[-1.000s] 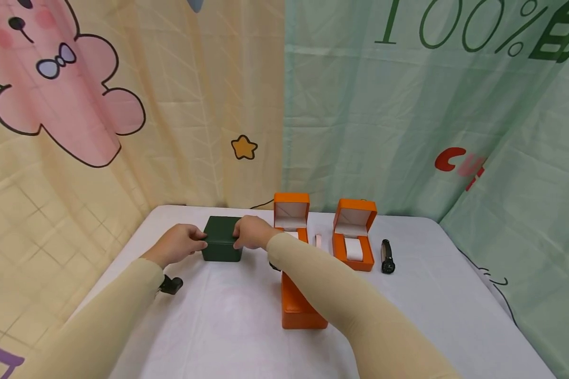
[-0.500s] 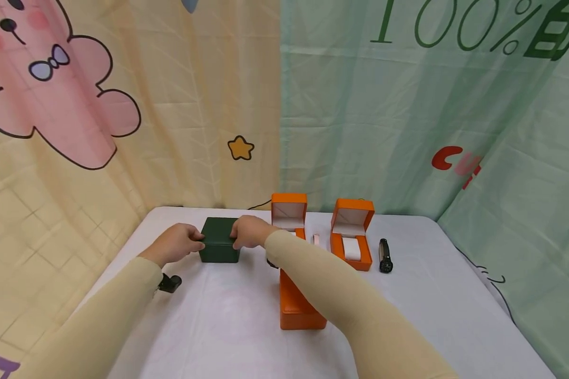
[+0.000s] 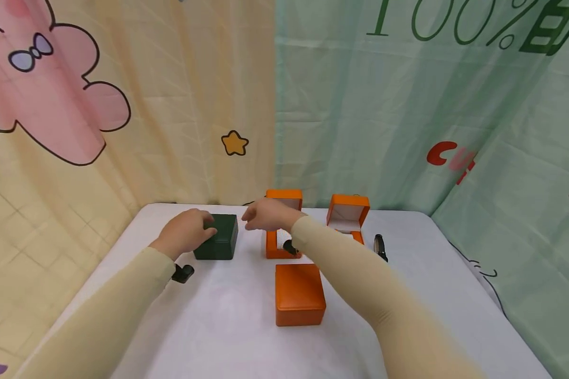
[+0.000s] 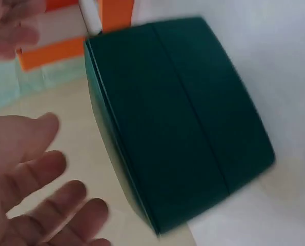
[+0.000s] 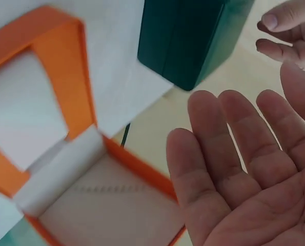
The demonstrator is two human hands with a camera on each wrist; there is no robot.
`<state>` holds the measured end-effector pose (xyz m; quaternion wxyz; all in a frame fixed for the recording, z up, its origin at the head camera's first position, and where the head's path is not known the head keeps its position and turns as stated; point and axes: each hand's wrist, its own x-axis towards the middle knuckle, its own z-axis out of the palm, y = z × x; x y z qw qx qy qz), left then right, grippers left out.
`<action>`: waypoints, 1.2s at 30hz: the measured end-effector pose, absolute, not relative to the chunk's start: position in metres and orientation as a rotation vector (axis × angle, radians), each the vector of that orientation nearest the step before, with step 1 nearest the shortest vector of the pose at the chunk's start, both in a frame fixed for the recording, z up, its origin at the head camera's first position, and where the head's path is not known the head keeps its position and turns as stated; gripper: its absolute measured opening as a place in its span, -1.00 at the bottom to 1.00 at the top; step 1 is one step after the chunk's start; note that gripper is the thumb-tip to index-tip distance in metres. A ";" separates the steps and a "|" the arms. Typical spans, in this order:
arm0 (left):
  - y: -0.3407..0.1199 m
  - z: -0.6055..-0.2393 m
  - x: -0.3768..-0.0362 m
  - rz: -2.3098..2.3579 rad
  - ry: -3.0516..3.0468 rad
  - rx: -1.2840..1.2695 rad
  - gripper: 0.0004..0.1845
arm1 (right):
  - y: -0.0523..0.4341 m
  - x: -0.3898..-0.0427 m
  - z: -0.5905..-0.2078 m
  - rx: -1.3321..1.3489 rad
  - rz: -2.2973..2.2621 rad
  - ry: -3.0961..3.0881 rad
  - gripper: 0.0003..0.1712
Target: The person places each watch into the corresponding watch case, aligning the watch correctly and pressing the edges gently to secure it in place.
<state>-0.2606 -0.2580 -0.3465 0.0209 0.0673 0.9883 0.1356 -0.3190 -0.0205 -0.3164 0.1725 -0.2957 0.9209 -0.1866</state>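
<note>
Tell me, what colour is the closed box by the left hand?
Dark green box, clearest in the left wrist view.

A white table [image 3: 227,316] carries everything, its top covered by a white cloth. A closed orange box [image 3: 300,293] sits near the middle. Behind it and to the left stands a closed dark green box [image 3: 218,239]. Directly behind the closed orange box is an open orange box [image 3: 277,247], and to that one's right a second open orange box [image 3: 347,213]. A black watch [image 3: 380,246] lies right of the second open box.
</note>
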 end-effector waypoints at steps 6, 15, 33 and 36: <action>-0.210 -0.352 -0.266 0.567 3.087 0.283 -0.46 | 0.030 -0.327 -0.310 -0.822 -0.598 2.698 -0.65; -0.158 -0.377 -0.278 0.696 2.988 0.433 -0.30 | 0.097 -0.330 -0.345 -0.768 -0.375 2.783 -0.59; -0.117 -0.408 -0.303 0.724 2.864 0.272 -0.19 | 0.129 -0.315 -0.412 -0.857 0.000 2.951 -0.68; -0.114 -0.411 -0.303 0.714 2.850 0.262 -0.17 | 0.130 -0.313 -0.415 -0.837 -0.020 2.968 -0.71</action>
